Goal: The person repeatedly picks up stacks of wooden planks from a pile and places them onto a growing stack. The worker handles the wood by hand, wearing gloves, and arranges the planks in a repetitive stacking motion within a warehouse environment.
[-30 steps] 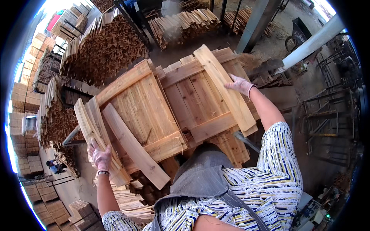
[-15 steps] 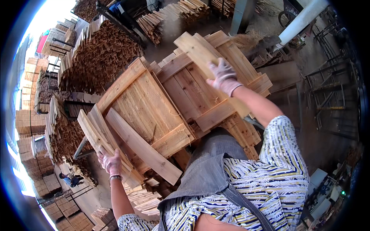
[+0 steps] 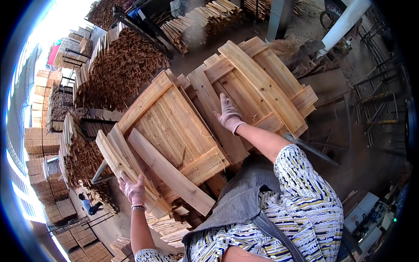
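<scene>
My gloved right hand grips the right edge of a long flat wooden plank, its thumb lying across the top. That plank slants over the left part of a slatted wood panel. A lighter plank lies across the same panel, farther right. At the left, my gloved left hand closes on the outer edge of a wooden board, beside another narrow board. Between my hands is a second wood panel with crosspieces at both ends. A loose curved-looking board rests along its left side.
Large stacks of cut wood strips stand beyond the panels, with more bundles at the back. Metal racks are at the right, near a pale pipe. A person is down at the far left.
My right hand has drawn a plank leftward and toward me, leaving another plank lying on the right panel. My left hand keeps its place on the left board. The whole view has shifted slightly.
</scene>
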A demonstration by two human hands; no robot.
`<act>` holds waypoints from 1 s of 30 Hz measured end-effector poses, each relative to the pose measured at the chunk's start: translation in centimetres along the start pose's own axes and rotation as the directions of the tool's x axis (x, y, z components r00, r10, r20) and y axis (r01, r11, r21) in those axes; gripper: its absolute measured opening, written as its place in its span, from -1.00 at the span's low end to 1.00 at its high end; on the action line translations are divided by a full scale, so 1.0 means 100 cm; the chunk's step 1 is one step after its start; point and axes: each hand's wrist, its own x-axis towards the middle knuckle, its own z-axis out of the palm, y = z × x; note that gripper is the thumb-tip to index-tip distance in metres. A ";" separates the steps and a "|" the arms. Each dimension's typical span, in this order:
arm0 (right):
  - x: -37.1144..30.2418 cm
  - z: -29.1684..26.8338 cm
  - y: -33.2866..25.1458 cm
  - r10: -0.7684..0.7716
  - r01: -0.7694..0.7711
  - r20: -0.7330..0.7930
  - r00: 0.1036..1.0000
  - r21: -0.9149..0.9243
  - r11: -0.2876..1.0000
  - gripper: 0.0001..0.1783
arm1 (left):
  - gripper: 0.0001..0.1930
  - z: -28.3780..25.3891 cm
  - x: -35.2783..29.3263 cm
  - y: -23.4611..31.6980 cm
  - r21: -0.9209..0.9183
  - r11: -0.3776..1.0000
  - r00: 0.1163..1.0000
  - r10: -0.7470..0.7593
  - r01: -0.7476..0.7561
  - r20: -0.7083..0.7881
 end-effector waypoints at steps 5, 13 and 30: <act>0.023 -0.011 -0.003 0.037 -0.033 0.137 0.990 -0.030 0.999 0.10 | -0.04 -0.040 -0.006 0.076 0.076 0.948 0.921 0.317 -0.308 -0.226; 0.038 -0.023 0.014 0.130 -0.140 0.193 0.972 0.041 0.989 0.09 | -0.08 -0.027 0.033 0.395 0.227 0.394 0.451 0.830 -0.890 0.328; 0.065 -0.046 0.054 -0.009 -0.012 0.118 0.993 0.175 0.985 -0.22 | 0.03 0.097 0.159 0.554 0.546 0.328 0.608 0.633 -0.771 0.478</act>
